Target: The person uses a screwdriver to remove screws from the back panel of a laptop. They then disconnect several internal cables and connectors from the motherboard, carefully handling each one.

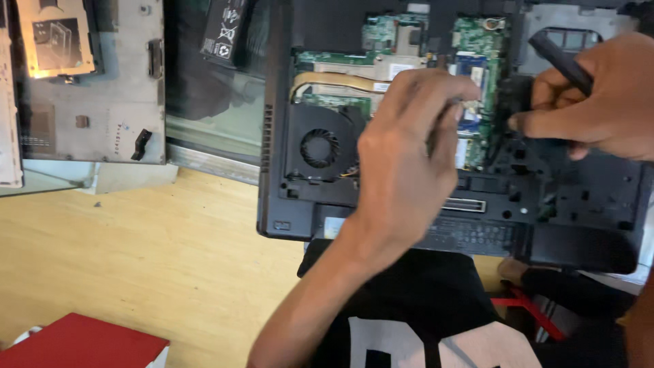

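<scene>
Over opened black laptop (579, 204), green boards bare: left hand (402, 163) fingers pinched, contents unclear; right hand (599, 102) grips black tool (560, 63)

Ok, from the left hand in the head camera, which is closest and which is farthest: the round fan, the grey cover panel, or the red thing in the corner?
Measured from the left hand:
1. The round fan, just left of the hand, inside the open laptop.
2. The grey cover panel, up in the top left on the table.
3. The red thing, at the bottom left corner.
</scene>
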